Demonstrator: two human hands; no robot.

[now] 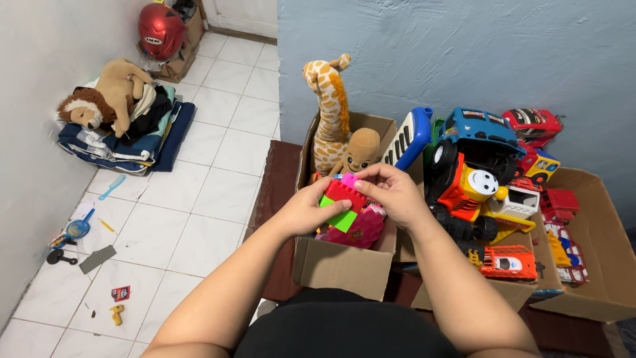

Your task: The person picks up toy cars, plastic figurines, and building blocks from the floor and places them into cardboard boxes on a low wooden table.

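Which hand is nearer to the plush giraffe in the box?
Left. The left hand sits just below the plush giraffe, gripping the red block; the right hand is further right, past the brown plush.

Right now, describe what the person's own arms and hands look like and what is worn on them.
Both forearms are bare to the elbows, with no sleeves in view. The left hand and right hand wear no gloves, and no rings, watch or bracelets are visible. A black garment covers the torso below.

red glossy helmet [160, 30] far corner | tan plush lion [106, 99] on folded clothes [126, 142] | spotted plush giraffe [329, 113] in cardboard box [341, 265]
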